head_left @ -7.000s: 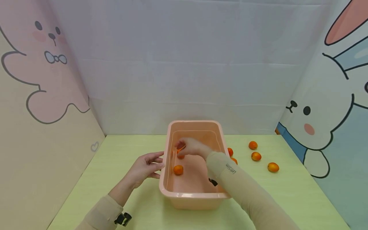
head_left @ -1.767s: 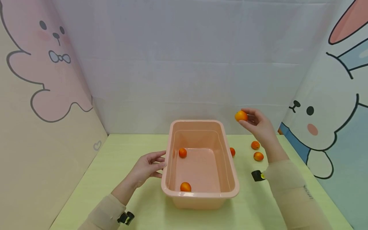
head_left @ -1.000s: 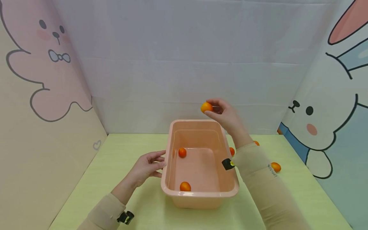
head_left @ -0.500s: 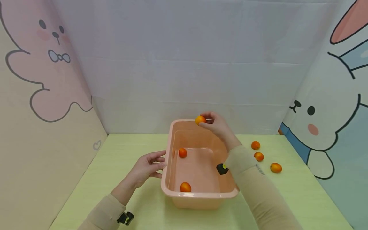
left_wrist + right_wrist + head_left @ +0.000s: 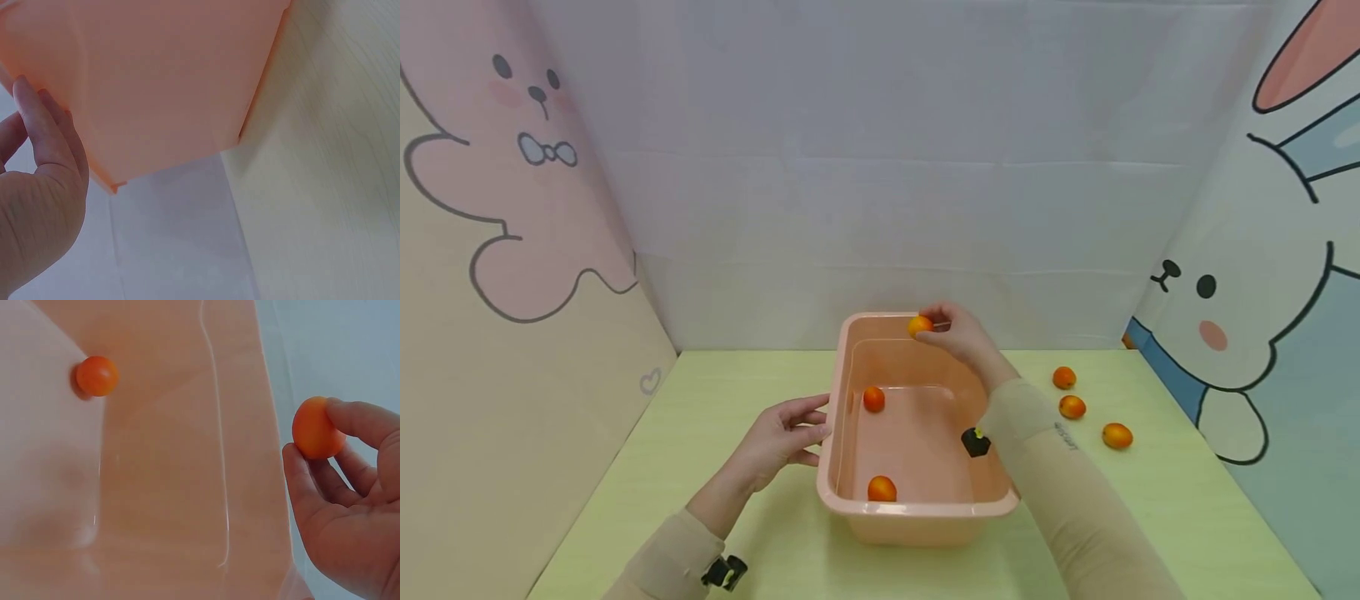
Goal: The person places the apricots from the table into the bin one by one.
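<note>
My right hand (image 5: 958,337) pinches an orange kumquat (image 5: 315,428) between thumb and fingertips, in front of the far rim in the head view. Below it stands a pink plastic basin (image 5: 925,508). Inside the basin lie two kumquats, one by the left wall (image 5: 874,399) and another near the front (image 5: 882,489). At the basin's left side, the fairly straight fingers of my left hand (image 5: 782,437) touch the outside below the rim. The left wrist view shows that hand (image 5: 47,181) against the pink wall (image 5: 169,81).
Three kumquats lie on the pale green table right of the basin: one at the back (image 5: 1063,377), one in the middle (image 5: 1072,407), one nearer (image 5: 1117,436). A white sheet (image 5: 880,208) hangs behind, with cartoon-printed panels on both sides.
The right hand has carried the kumquat leftward from the table's right side, then down to the basin's far end. The left hand has stayed at the basin.
</note>
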`<state>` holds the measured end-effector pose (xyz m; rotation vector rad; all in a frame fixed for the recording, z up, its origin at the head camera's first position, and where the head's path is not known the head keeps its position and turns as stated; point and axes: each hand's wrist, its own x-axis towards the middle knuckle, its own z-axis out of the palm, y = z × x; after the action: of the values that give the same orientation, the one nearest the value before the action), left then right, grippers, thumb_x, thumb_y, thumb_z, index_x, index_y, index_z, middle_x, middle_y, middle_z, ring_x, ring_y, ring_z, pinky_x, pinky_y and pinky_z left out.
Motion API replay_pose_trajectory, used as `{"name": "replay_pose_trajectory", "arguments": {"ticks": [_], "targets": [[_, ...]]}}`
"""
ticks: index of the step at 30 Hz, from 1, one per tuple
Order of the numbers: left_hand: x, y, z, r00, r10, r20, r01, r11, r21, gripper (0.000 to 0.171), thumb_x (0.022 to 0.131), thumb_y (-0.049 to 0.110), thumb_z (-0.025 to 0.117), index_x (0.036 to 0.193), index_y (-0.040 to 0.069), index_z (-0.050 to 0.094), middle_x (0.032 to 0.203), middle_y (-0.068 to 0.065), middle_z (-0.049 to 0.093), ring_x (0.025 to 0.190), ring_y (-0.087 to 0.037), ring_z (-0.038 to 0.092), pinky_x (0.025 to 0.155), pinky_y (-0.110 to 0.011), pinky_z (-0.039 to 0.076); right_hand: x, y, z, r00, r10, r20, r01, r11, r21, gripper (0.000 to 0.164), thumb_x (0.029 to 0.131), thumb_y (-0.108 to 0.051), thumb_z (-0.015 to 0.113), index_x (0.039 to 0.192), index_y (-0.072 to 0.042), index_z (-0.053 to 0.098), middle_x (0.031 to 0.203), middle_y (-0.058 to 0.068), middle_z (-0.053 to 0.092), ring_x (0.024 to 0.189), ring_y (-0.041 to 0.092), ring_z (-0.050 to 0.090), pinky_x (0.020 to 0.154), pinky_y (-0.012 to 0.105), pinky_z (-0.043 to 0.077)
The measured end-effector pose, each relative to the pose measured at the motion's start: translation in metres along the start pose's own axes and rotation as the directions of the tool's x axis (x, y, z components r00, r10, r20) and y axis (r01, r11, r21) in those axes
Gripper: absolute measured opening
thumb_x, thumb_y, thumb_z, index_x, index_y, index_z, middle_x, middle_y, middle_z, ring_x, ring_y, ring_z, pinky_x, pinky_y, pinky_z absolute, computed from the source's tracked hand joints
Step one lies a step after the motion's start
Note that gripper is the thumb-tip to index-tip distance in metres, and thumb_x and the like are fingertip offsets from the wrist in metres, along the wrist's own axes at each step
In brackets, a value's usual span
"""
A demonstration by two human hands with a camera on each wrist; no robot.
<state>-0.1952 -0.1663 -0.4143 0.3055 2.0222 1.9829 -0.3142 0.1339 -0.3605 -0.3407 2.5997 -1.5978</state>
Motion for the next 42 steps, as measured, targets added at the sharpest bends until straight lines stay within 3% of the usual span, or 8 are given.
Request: {"name": "replay_pose_trajectory", "arguments": {"ticks": [13,24,32,42], "targets": [[-0.003,0.001,-0.001,1.0,-0.013,-0.011,0.013,1.0,0.015,0.06,0.094,0.009,0.068,0.146,-0.006,0.042,0.116,-0.019,0.062,0.091,-0.022,0.066,0.072,-0.038,0.061,0.002,0.008,0.01,0.995,0.089,0.043,-0.086,0.995,-0.055,0.034,0.092,-0.009,0.072,0.123,-0.005,0.059,0.122,0.013,0.059,0.113,0.032,0.055,0.099,0.038,0.051],[-0.003,0.002,-0.002,1.0,-0.015,-0.005,0.015,1.0,0.008,0.061,0.094,0.009,0.069,0.146,-0.006,0.042,0.115,-0.019,0.062,0.091,-0.022,0.066,0.072,-0.039,0.061,0.004,0.013,0.009,0.99,0.045,0.13,-0.034,0.996,-0.087,0.034,0.088,-0.002,0.073,0.12,0.005,0.062,0.117,0.018,0.062,0.108,0.033,0.058,0.097,0.038,0.053],[-0.002,0.002,-0.001,1.0,-0.015,-0.004,0.015,1.0,0.006,0.061,0.094,0.009,0.069,0.146,-0.007,0.042,0.114,-0.018,0.062,0.091,-0.021,0.066,0.071,-0.039,0.062,0.001,0.013,0.009,0.982,0.075,0.172,-0.058,0.993,-0.104,0.035,0.089,-0.003,0.073,0.12,0.005,0.06,0.116,0.018,0.061,0.105,0.031,0.058,0.097,0.037,0.052],[-0.002,0.002,-0.001,1.0,-0.015,-0.006,0.015,1.0,0.013,0.061,0.094,0.009,0.069,0.146,-0.006,0.042,0.114,-0.018,0.062,0.091,-0.021,0.067,0.072,-0.039,0.061,0.001,0.013,0.008,0.976,0.085,0.199,-0.067,0.993,-0.096,0.04,0.091,-0.003,0.07,0.126,0.008,0.056,0.127,0.023,0.058,0.117,0.036,0.055,0.102,0.041,0.049]]}}
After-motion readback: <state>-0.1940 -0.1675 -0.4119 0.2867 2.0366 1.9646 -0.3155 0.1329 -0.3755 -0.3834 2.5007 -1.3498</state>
